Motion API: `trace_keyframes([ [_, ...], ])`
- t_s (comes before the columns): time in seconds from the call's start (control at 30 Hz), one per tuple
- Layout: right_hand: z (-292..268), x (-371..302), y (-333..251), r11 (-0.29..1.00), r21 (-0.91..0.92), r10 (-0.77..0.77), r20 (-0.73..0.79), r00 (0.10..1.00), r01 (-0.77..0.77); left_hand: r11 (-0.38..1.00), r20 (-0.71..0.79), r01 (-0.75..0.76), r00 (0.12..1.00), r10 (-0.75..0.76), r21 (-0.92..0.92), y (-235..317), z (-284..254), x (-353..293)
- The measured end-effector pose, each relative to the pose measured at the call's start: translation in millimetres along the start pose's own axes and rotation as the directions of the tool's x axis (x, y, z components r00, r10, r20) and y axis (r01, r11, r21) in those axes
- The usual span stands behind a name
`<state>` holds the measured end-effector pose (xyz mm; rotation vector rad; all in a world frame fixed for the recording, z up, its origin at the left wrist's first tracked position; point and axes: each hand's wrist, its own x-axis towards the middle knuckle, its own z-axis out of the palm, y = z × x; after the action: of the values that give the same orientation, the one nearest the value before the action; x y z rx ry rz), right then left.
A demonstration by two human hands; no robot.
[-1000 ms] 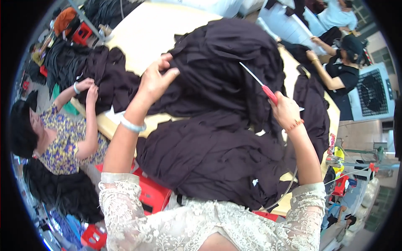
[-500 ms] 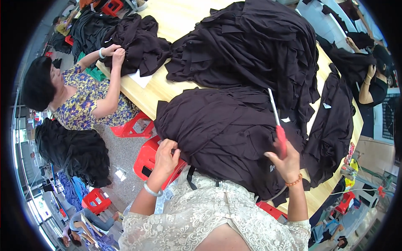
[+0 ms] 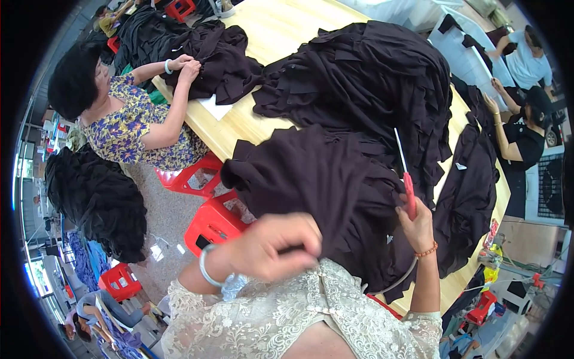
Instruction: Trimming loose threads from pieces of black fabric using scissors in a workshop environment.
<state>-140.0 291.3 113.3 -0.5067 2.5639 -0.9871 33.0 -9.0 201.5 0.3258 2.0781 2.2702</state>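
Observation:
My right hand (image 3: 415, 224) is closed round red-handled scissors (image 3: 411, 194), whose slim silver blades point away from me above the dark garments. A heap of dark brown-black garments (image 3: 299, 176) lies at the near table edge, dropping toward my lap. My left hand (image 3: 284, 246), smeared by motion, is in front of my chest with its fingers curled. It is nearer to me than the heap, and I cannot make out anything in it. Another large dark garment pile (image 3: 382, 72) lies just beyond, and a dark garment strip (image 3: 469, 185) is along the right side.
A person (image 3: 143, 119) in a flowered dress handles dark cloth at the table's left side. Red stools (image 3: 216, 226) stand on the left. A black cloth heap (image 3: 95, 203) is on the floor. Another person (image 3: 520, 128) works at the right. The pale wooden table (image 3: 269, 30) shows between piles.
My left hand has left the heap's left edge and moved right, in front of my chest. My right hand still holds the scissors, shifted slightly right. The near heap's cloth has changed its folds.

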Motion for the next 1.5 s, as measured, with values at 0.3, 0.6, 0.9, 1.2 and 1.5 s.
trace_keyframes([
  [0.3, 25.9, 2.9, -28.0, 0.975, -0.099, -0.205, -0.057, 0.977, 0.198, 0.976, 0.371, -0.109, 0.912, 0.174, -0.189, -7.2, 31.8, -9.5],
  [0.6, 57.9, 62.7, -48.3, 0.909, 0.209, -0.352, -0.078, 0.933, 0.36, 0.932, 0.569, -0.098, 0.768, 0.295, -0.35, 28.0, 21.8, -2.2],
  [0.9, -74.5, 3.2, -23.1, 0.955, 0.095, -0.152, -0.656, 0.739, 0.28, 0.911, -0.397, -0.125, 0.871, 0.291, 0.394, 4.1, -35.2, 16.6],
  [1.2, -87.7, -105.1, -12.3, 0.977, 0.123, 0.153, 0.143, 0.978, -0.171, 0.854, 0.258, 0.113, 0.926, -0.276, 0.507, -9.4, -45.6, 2.6],
  [1.5, -27.7, -5.6, 36.2, 0.891, 0.405, 0.286, -0.151, 0.946, -0.205, 0.783, -0.412, 0.34, 0.903, -0.118, 0.52, -74.3, -29.4, 8.8],
])
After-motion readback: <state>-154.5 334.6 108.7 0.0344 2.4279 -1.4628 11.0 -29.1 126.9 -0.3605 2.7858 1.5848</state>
